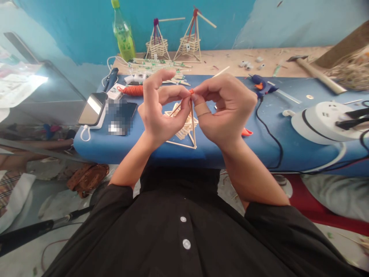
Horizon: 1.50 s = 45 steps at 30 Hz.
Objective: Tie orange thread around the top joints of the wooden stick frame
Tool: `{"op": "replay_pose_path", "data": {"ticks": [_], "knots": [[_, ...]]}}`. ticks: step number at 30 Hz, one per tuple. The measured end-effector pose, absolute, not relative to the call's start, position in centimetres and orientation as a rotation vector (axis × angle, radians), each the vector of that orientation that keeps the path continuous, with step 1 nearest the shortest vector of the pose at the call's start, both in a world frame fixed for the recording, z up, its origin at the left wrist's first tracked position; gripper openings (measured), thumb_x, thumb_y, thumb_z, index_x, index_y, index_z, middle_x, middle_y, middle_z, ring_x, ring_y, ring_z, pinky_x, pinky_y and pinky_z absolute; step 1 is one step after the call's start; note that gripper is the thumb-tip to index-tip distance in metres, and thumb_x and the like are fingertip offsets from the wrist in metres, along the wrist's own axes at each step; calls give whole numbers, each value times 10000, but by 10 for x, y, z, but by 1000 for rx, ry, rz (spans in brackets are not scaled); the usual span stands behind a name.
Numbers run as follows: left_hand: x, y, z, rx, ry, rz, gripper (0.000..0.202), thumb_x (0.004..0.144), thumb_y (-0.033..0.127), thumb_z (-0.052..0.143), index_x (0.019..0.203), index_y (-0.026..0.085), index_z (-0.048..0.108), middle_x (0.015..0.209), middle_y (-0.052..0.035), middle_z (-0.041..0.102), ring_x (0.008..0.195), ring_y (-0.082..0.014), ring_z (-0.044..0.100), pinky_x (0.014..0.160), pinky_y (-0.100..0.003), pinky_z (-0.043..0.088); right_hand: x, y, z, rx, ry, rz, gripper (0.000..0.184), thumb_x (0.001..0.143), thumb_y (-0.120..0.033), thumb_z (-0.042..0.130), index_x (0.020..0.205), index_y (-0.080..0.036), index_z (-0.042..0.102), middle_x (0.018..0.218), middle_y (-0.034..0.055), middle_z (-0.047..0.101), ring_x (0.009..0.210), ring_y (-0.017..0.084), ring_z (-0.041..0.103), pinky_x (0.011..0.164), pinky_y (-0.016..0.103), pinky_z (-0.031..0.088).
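A small pyramid-shaped frame of thin wooden sticks (194, 132) stands on the blue table in front of me, with a stacked-stick basket inside it. Orange cord (191, 92) is wrapped at its peak. My left hand (164, 107) pinches the cord there between thumb and fingertip, its index finger raised and curled. From the other side, my right hand (221, 104) pinches the same cord, its remaining fingers folded in. The fingertips of both hands nearly meet and partly hide the peak. Behind my left hand lies a bundle of orange cord (134, 90).
Two finished-looking stick frames (157, 44) and a green bottle (123, 38) stand at the back. A glue gun (261, 85), a hammer (319, 73) and a white power strip (319, 121) lie to the right. At left are a phone (91, 109) and a dark pouch-like item (128, 115).
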<state>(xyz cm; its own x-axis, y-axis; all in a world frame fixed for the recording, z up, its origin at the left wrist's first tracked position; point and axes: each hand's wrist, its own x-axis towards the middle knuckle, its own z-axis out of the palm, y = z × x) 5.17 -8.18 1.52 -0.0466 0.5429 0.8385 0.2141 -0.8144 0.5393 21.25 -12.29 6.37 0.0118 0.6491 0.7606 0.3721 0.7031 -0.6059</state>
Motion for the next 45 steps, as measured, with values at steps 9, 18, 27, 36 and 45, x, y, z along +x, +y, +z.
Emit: {"op": "replay_pose_path", "data": {"ticks": [9, 18, 27, 36, 45], "knots": [[52, -79, 11, 1887, 799, 1984, 628, 987, 504, 888, 1462, 367, 501, 1028, 20, 842, 956, -231, 837, 940, -493, 763, 218, -121, 67, -888, -1778, 61, 52, 993, -338, 727, 957, -300, 724, 933, 53, 749, 825, 237, 691, 800, 445, 653], [50, -76, 7, 1928, 798, 1972, 617, 1010, 491, 866, 1465, 347, 475, 1052, 16, 844, 1049, -241, 840, 988, -481, 734, 224, -114, 73, -866, -1877, 126, 136, 1022, -338, 706, 921, -275, 640, 980, 77, 696, 1007, 280, 689, 1001, 498, 629], [61, -78, 6, 1996, 892, 2082, 587, 1057, 520, 768, 1499, 356, 418, 1045, -19, 822, 974, -239, 868, 932, -472, 752, 238, -108, 87, -902, -2004, 223, 181, 1004, -390, 762, 914, -287, 643, 881, 35, 689, 860, 244, 658, 833, 436, 617], [65, -78, 10, 1941, 717, 2186, 578, 1058, 581, 747, 1489, 364, 429, 1026, -10, 816, 895, -212, 836, 842, -439, 744, 240, -106, 103, -885, -2108, 51, 160, 912, -215, 747, 926, -313, 620, 1054, 56, 724, 982, 273, 693, 853, 457, 640], [66, -69, 0, 1881, 751, 2065, 680, 1012, 511, 845, 1523, 395, 412, 1055, 27, 832, 988, -233, 836, 927, -461, 723, 231, -105, 85, -755, -1855, 21, 202, 865, -209, 780, 869, -280, 591, 844, -2, 719, 727, 196, 686, 714, 402, 610]]}}
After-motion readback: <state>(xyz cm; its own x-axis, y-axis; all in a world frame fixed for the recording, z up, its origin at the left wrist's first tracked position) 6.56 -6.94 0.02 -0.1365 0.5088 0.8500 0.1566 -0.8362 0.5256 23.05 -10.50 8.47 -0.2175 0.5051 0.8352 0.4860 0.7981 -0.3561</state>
